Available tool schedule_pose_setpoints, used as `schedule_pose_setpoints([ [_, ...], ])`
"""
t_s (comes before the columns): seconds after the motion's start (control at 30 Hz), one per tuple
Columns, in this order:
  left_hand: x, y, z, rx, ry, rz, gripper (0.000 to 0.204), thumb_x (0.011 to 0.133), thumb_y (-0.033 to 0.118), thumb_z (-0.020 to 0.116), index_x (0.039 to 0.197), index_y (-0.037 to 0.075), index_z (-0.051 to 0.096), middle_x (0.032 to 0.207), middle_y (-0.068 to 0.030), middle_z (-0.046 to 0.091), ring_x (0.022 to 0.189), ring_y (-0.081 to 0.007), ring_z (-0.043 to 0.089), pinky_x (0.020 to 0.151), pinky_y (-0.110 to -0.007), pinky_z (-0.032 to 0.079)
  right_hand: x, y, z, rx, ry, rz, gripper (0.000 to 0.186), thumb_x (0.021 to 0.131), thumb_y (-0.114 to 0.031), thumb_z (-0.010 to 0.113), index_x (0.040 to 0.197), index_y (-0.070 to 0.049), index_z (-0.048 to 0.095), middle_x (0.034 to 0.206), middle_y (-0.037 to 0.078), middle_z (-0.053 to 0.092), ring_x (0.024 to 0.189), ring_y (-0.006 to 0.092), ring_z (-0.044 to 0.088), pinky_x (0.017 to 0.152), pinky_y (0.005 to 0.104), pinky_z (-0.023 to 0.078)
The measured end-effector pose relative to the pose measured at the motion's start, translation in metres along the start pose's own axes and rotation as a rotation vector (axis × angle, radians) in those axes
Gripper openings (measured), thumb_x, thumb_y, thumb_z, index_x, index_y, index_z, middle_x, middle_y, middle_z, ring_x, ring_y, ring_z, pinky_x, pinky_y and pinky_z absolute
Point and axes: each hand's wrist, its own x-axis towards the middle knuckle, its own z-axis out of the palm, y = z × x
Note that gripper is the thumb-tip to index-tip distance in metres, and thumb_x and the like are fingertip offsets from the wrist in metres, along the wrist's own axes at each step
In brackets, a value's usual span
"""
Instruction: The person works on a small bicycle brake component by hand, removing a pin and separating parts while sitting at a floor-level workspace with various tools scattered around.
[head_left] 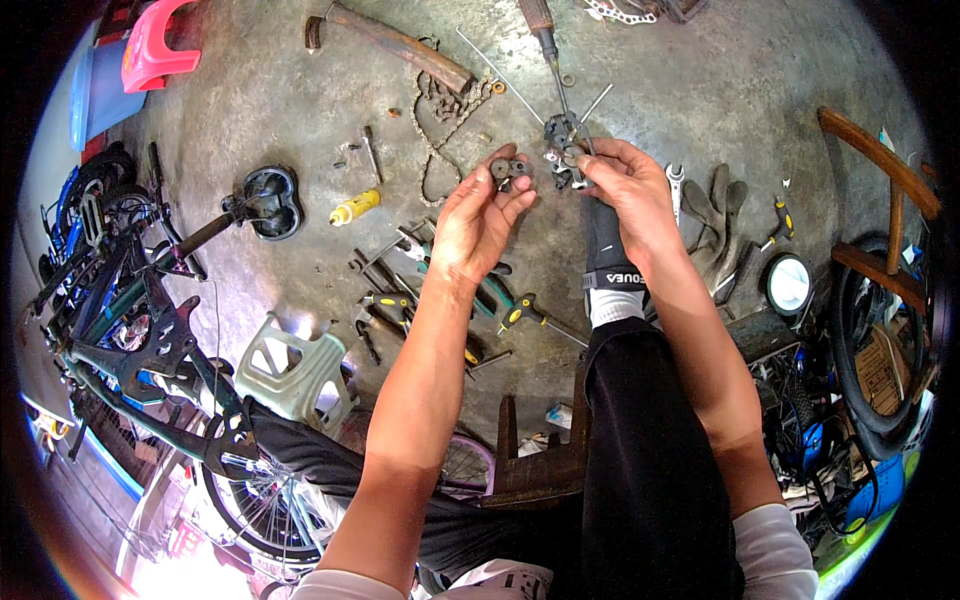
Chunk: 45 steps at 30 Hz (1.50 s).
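Note:
Between the thumb and fingers of my left hand is a small dark metal part with rounded ends. My right hand is closed, its thumb and forefinger pinching a small round grey piece. That piece lies against a black and silver mechanism with thin metal rods sticking out, just beyond the toe of my black shoe. Whether the two are joined I cannot tell. A brown-handled screwdriver points its shaft at the mechanism from the far side.
Left of my hands are a bicycle chain, hammer, yellow bottle and bicycle saddle. Several tools, including a yellow-and-black-handled one, lie nearer. Gloves and a wrench are at right. Bicycles and a pale stool stand left.

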Motion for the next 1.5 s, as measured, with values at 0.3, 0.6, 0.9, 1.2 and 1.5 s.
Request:
schedule_pose_setpoints([
  [0.3, -0.002, 0.001, 0.0, -0.078, 0.046, -0.039, 0.045, 0.106, 0.021, 0.047, 0.141, -0.007, 0.043, 0.137, -0.0284, 0.054, 0.117, -0.0317, 0.063, 0.098, -0.041, 0.055, 0.001, 0.0, 0.0, 0.001, -0.002, -0.003, 0.033, 0.089, -0.012, 0.07, 0.116, 0.007, 0.063, 0.1, 0.011, 0.07, 0.089, 0.0149, 0.065, 0.077, 0.0293, 0.052],
  [0.6, -0.008, 0.005, -0.005, -0.028, -0.065, -0.101, 0.05, 0.104, 0.022, 0.051, 0.148, 0.003, 0.037, 0.141, -0.0281, 0.051, 0.121, -0.0332, 0.062, 0.088, -0.04, 0.061, 0.002, -0.001, 0.001, -0.012, -0.004, -0.019, 0.033, 0.089, -0.012, 0.071, 0.116, 0.005, 0.063, 0.101, 0.01, 0.07, 0.09, 0.0153, 0.065, 0.077, 0.0298, 0.052],
  [0.9, -0.007, -0.005, 0.001, -0.3, -0.181, -0.061, 0.058, 0.096, 0.025, 0.067, 0.146, 0.01, 0.042, 0.137, -0.0179, 0.054, 0.118, -0.0286, 0.058, 0.095, -0.042, 0.053, 0.002, -0.002, 0.002, -0.005, 0.002, -0.028, 0.034, 0.088, -0.012, 0.071, 0.116, 0.005, 0.063, 0.102, 0.011, 0.07, 0.091, 0.0158, 0.065, 0.078, 0.0305, 0.052],
  [1.2, -0.004, -0.011, 0.0, -0.345, -0.106, 0.0, 0.053, 0.092, 0.019, 0.07, 0.14, 0.011, 0.05, 0.139, -0.0176, 0.052, 0.117, -0.0286, 0.057, 0.101, -0.043, 0.049, 0.003, 0.0, 0.0, -0.019, -0.007, -0.042, 0.034, 0.088, -0.012, 0.071, 0.116, 0.006, 0.063, 0.102, 0.01, 0.07, 0.091, 0.0156, 0.065, 0.078, 0.0303, 0.053],
  [1.5, -0.003, -0.015, -0.004, -0.4, -0.152, 0.009, 0.051, 0.092, 0.019, 0.071, 0.138, 0.01, 0.052, 0.138, -0.0191, 0.052, 0.122, -0.0317, 0.056, 0.105, -0.046, 0.048, 0.002, -0.001, -0.001, -0.017, -0.007, -0.03, 0.035, 0.088, -0.012, 0.072, 0.116, 0.006, 0.063, 0.103, 0.011, 0.07, 0.092, 0.0153, 0.065, 0.078, 0.0301, 0.053],
])
